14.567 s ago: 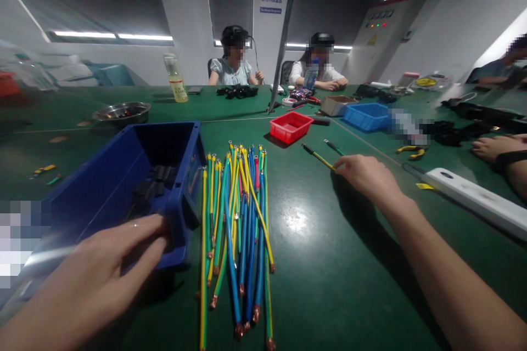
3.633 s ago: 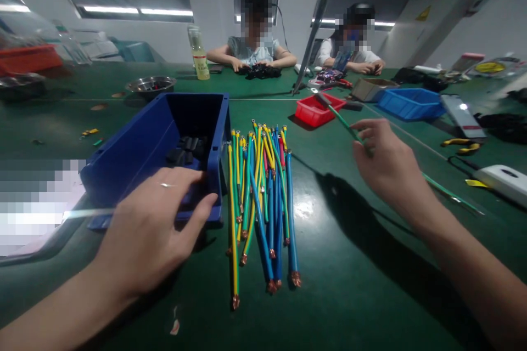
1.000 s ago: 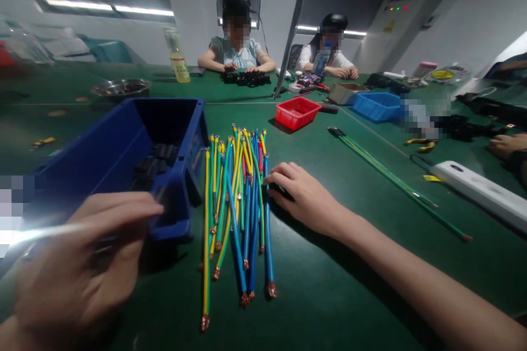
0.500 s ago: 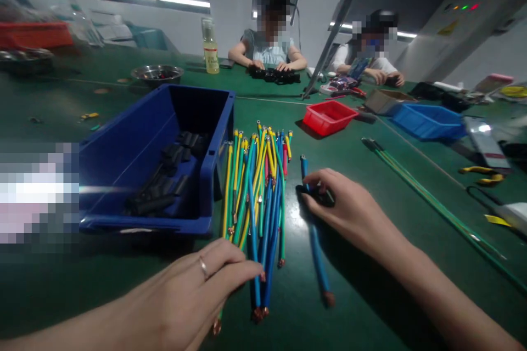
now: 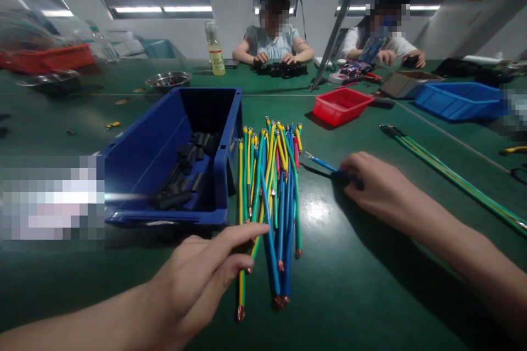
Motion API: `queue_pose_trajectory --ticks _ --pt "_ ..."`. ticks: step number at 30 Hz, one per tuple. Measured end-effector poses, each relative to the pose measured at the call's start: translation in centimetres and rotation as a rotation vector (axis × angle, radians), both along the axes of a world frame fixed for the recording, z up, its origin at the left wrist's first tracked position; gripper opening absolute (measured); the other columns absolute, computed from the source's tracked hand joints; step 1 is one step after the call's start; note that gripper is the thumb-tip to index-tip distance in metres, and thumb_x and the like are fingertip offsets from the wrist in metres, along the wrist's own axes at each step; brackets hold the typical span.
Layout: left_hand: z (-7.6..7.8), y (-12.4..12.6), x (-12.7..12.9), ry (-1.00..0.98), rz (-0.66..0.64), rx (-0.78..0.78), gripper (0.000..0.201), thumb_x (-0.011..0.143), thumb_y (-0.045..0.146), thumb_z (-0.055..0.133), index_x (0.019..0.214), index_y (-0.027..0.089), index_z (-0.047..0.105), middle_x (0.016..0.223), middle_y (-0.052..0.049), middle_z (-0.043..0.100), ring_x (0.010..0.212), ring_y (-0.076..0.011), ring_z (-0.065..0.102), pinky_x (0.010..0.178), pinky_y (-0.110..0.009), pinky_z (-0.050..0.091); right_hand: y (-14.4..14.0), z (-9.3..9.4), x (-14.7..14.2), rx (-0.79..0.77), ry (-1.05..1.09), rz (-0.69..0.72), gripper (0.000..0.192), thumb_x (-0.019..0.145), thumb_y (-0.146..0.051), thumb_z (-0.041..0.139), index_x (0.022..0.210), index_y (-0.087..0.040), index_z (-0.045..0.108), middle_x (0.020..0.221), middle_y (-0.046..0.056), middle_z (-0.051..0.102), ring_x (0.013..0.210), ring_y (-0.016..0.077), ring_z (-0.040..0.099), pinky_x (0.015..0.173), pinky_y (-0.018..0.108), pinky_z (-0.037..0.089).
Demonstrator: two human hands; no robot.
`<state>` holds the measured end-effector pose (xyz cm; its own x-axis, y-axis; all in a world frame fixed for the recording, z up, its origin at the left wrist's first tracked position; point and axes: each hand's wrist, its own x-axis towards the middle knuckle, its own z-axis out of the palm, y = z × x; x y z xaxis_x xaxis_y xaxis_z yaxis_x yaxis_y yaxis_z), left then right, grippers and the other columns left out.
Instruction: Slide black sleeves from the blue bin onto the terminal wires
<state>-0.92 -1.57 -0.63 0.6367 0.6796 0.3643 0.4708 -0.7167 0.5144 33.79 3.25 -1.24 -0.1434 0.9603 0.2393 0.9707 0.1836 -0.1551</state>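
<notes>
A row of short cables (image 5: 269, 175), green, yellow, blue and red, lies on the table in front of me. Metal lugs tip their far ends, and bare copper shows at several near ends. My left hand (image 5: 206, 271) hovers at the left side of this pile, index finger stretched over it and thumb apart, with nothing visible in it. To the right of the pile, my right hand (image 5: 366, 178) grips a blue cable (image 5: 323, 163) whose metal-tipped end points left. The cable's other end is hidden by my hand. Something dark shows at the fingertips.
A dark blue bin (image 5: 164, 218) with black sleeve pieces (image 5: 185, 167) stands left of the cables. Beyond are a red tray (image 5: 343, 105), a light blue tray (image 5: 457, 101) and a metal bowl (image 5: 168, 81). Long green cables (image 5: 453, 175) lie at right. Two people work across the table.
The blue cable that lay lengthwise under my right hand is now gripped and turned sideways, its tip leftward. My left index finger has straightened, and my left thumb has separated from it.
</notes>
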Motion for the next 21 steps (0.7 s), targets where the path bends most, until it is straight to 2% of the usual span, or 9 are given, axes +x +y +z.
queue_pose_trajectory --ticks 3,5,7,9,12,15,17,21 --pt "0.7 0.3 0.4 0.086 0.000 -0.013 0.038 0.106 0.026 0.036 0.143 0.031 0.045 0.120 0.002 0.074 0.097 -0.0100 0.074 0.086 -0.015 0.057 -0.5 0.5 -1.6 0.106 0.129 0.100 0.020 0.086 -0.022 0.051 0.102 -0.016 0.062 0.094 0.010 0.065 0.078 0.0209 0.062 0.068 0.035 0.050" --pt "0.9 0.3 0.5 0.108 -0.031 0.012 0.041 0.105 0.024 0.036 0.146 0.030 0.041 0.128 0.000 0.071 0.108 -0.0118 0.071 0.092 -0.018 0.057 -1.1 1.1 -2.9 0.186 0.186 0.174 0.023 0.094 -0.025 0.047 0.111 -0.017 0.061 0.100 0.010 0.067 0.081 0.0204 0.064 0.070 0.035 0.051" --pt "0.6 0.2 0.3 0.098 -0.129 0.051 0.044 0.105 0.022 0.034 0.149 0.026 0.037 0.120 -0.002 0.074 0.100 -0.0110 0.073 0.084 -0.017 0.058 -1.8 1.8 -3.9 0.240 0.169 0.239 0.028 0.100 -0.025 0.043 0.120 -0.018 0.059 0.101 0.009 0.067 0.080 0.0187 0.064 0.068 0.033 0.050" --pt "0.2 -0.1 0.0 0.066 -0.188 0.076 0.041 0.106 0.022 0.035 0.147 0.024 0.040 0.102 0.000 0.077 0.082 -0.0088 0.074 0.073 -0.014 0.057 -2.5 2.3 -4.4 0.293 0.108 0.290 0.029 0.101 -0.023 0.042 0.124 -0.019 0.058 0.097 0.007 0.067 0.073 0.0163 0.063 0.062 0.030 0.047" --pt "-0.4 -0.2 -0.3 -0.041 -0.106 0.124 0.029 0.106 0.029 0.041 0.131 0.022 0.054 0.088 0.002 0.077 0.061 -0.0071 0.070 0.066 -0.014 0.054 -2.9 2.7 -4.2 0.369 0.076 0.347 0.021 0.100 -0.021 0.046 0.116 -0.020 0.060 0.085 0.003 0.064 0.064 0.0125 0.059 0.056 0.027 0.043" --pt "-0.7 0.1 -0.5 -0.095 -0.021 0.166 0.026 0.106 0.032 0.041 0.121 0.019 0.059 0.077 0.003 0.074 0.048 -0.0064 0.062 0.063 -0.015 0.053 -2.9 2.6 -3.7 0.395 0.086 0.450 0.014 0.099 -0.019 0.049 0.109 -0.022 0.059 0.077 -0.001 0.061 0.058 0.0101 0.054 0.055 0.025 0.041" --pt "-0.7 0.2 -0.5 -0.067 -0.018 0.168 0.027 0.107 0.030 0.038 0.121 0.019 0.058 0.071 0.005 0.071 0.044 -0.0059 0.057 0.063 -0.016 0.052 -3.0 2.4 -3.6 0.394 0.060 0.531 0.015 0.097 -0.017 0.051 0.109 -0.024 0.058 0.077 -0.001 0.062 0.057 0.0100 0.052 0.053 0.025 0.039" --pt "-0.6 0.3 -0.5 -0.066 -0.058 0.139 0.029 0.108 0.029 0.034 0.121 0.017 0.057 0.080 0.003 0.073 0.052 -0.0057 0.061 0.064 -0.013 0.051 -3.5 2.4 -3.9 0.368 0.020 0.660 0.021 0.094 -0.014 0.053 0.112 -0.023 0.057 0.071 -0.002 0.058 0.053 0.0104 0.048 0.049 0.027 0.035"
